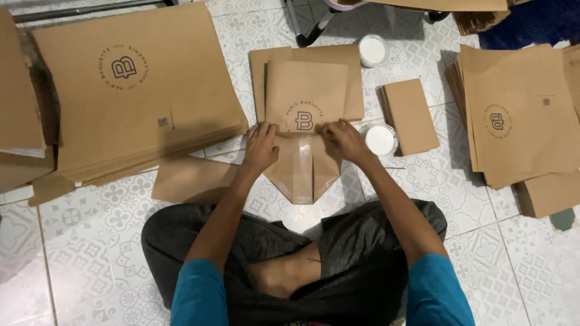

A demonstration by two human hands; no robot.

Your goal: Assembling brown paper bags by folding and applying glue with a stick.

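Two white tubs (373,49), two hands (261,147)
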